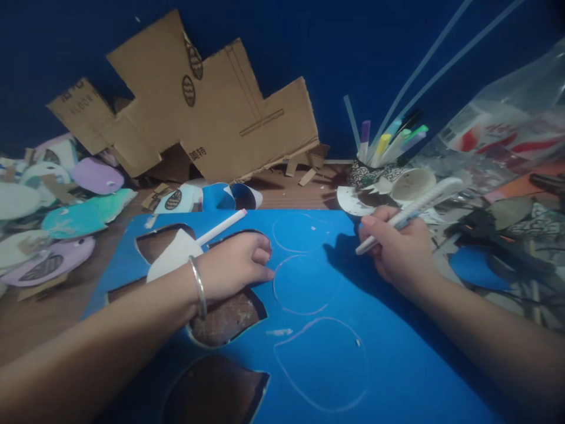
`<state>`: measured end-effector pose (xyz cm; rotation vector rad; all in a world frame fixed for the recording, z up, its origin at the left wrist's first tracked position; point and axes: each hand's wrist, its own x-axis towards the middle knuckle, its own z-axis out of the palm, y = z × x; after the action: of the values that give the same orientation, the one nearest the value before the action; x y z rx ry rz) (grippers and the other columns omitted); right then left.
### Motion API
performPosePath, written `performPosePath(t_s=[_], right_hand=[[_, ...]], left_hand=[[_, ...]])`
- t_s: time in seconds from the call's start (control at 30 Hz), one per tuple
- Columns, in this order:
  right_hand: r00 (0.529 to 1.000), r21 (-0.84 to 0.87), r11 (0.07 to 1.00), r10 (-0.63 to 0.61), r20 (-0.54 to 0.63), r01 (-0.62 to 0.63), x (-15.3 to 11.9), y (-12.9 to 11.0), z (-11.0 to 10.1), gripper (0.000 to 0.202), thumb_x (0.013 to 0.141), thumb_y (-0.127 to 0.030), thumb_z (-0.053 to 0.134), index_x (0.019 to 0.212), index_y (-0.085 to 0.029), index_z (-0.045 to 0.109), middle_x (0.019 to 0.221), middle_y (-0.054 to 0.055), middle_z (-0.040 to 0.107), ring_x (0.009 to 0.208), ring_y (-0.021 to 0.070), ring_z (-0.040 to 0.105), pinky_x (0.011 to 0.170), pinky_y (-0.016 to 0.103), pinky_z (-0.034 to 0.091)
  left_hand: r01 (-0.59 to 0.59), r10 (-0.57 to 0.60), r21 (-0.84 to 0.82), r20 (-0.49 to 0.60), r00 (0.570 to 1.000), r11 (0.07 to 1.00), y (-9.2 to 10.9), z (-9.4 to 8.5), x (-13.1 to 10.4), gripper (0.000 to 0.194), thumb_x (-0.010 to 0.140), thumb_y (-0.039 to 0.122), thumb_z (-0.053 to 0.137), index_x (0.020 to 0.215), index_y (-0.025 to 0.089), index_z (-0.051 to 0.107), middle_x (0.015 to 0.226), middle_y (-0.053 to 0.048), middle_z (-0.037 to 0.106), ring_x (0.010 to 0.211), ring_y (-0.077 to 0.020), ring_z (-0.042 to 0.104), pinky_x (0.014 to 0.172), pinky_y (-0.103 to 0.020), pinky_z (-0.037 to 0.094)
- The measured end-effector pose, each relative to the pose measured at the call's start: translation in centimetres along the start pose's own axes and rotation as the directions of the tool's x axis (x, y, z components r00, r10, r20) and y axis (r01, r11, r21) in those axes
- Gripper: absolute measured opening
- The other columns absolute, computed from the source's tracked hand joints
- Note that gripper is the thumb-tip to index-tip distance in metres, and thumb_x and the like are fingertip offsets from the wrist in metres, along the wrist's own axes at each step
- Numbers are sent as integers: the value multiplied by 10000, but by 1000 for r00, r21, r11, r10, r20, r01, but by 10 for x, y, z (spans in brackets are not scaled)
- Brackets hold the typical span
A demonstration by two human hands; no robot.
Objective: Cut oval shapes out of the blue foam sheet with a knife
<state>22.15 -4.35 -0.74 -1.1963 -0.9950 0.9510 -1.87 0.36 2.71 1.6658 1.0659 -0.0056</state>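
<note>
Blue sheet (397, 359), laid flat on a brown tabletop (273, 184), pierced by openings and marked with three pale rounded outlines. A white pen-like tool (421, 207) is gripped in the right hand (404, 247), over the sheet. The left hand (233, 265) is placed on the sheet, fingers curled; whether anything is gripped cannot be told. A white marker (223, 227) is set just beside it. Fish-shaped cut-outs (97, 175) are heaped at left; cardboard (212, 112) is propped behind.
</note>
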Motion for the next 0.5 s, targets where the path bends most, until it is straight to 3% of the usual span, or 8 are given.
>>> performPosePath(t_s=[0.5], right_hand=[[1000,43,999,8,1,-8,0,1,1,276,720,-235,638,529,-192,444,381,-76,332,365,72,314,343,212,246]], left_hand=[[21,-23,-72,-41,999,997,0,3,-1,215,633,218,571,798,155,448,585,58,390,525,-89,370,482,-234,301]])
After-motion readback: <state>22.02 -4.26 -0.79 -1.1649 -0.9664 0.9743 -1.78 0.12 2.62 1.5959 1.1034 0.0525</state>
